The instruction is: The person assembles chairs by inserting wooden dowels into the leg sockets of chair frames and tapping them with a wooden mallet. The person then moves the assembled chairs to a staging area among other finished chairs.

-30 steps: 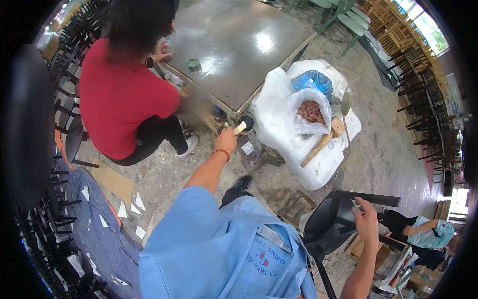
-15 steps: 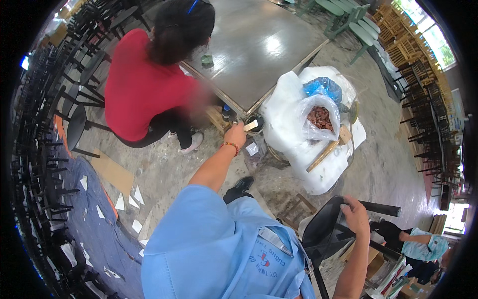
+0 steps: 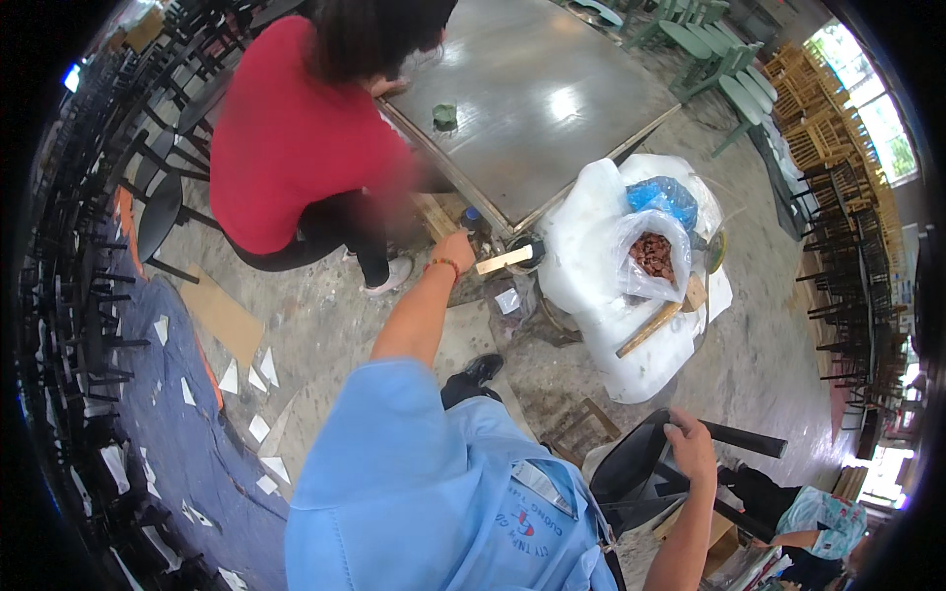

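My left hand, with a beaded bracelet on its wrist, reaches out past my knee with the fingers closed. At its fingertips is the end of a flat, pale wooden handle; the far end lies over a dark pot, and what it carries is hidden. A bottle with a blue cap stands just beyond that hand. At my right side, my right hand grips the edge of a black chair, which is tipped on its side against me.
A person in a red top squats at the left beside a grey metal-topped table. White sheeting bears a bag of brown pieces and a wooden stick. Stacked chairs line both sides; white scraps lie on a blue cloth.
The view has shifted, so the table and sheeting sit further right and lower. More of the wooden handle shows beside my left hand. My right hand stays on the chair.
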`<state>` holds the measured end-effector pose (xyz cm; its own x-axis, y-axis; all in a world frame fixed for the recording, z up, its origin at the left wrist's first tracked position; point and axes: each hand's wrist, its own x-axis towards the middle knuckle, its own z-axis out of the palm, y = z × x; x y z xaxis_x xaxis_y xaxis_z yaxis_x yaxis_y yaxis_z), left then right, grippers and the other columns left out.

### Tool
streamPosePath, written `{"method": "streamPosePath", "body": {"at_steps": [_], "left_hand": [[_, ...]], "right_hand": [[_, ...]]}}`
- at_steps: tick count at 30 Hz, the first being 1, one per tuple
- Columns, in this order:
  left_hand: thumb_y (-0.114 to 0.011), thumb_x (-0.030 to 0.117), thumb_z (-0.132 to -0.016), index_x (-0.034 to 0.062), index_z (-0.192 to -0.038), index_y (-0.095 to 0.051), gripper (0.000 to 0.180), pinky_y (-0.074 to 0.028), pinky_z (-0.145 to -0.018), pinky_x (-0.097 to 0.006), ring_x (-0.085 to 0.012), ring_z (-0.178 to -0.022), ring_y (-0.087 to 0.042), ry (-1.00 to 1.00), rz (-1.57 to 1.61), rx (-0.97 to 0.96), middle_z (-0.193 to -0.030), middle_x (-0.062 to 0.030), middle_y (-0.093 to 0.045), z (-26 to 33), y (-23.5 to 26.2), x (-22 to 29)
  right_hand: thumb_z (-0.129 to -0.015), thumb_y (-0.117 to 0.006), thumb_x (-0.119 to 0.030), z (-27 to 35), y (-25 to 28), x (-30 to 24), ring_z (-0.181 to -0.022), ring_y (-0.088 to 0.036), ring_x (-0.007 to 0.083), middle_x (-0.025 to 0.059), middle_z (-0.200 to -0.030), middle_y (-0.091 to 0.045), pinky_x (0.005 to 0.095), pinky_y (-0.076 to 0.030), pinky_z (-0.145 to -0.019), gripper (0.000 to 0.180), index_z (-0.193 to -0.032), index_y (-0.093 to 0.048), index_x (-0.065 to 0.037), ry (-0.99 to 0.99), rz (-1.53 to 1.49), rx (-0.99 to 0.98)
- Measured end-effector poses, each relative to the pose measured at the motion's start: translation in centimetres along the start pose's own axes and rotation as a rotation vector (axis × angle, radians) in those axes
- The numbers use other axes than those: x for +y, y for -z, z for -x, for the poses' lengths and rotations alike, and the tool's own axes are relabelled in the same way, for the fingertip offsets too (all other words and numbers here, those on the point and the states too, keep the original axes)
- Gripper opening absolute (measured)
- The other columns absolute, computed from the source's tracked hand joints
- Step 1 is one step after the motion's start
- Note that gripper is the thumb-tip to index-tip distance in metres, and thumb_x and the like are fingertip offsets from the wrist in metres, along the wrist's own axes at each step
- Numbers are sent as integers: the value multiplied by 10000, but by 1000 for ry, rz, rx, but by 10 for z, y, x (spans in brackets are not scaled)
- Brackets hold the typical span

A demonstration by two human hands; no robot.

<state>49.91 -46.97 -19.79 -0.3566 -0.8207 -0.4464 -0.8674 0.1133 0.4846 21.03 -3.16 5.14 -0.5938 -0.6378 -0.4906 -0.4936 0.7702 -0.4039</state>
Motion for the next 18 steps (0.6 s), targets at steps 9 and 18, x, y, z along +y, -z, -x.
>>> {"method": "streamPosePath", "body": {"at_steps": [9, 18], "left_hand": [[-481, 57, -883, 163, -1569, -128, 779, -497, -961, -469, -358, -1242, -554, 104, -114, -276, -1428, -204, -492, -56, -23, -16], [-458, 34, -900, 123, -1572, -108, 763, -508, -913, -436, -361, -1166, -599, 140, -59, -289, -1382, -254, -517, -28, 9, 10]], "right_hand": [[-845, -642, -129, -9, -9, 6, -971, -667, 244, 188, -1130, -685, 339, -507, -859, 438, -1254, -604, 21, 22, -3, -63], [-859, -634, -144, -13, -11, 9, -1090, -650, 275, 205, -1212, -658, 357, -491, -939, 459, -1275, -587, 44, -64, 21, -104]]}}
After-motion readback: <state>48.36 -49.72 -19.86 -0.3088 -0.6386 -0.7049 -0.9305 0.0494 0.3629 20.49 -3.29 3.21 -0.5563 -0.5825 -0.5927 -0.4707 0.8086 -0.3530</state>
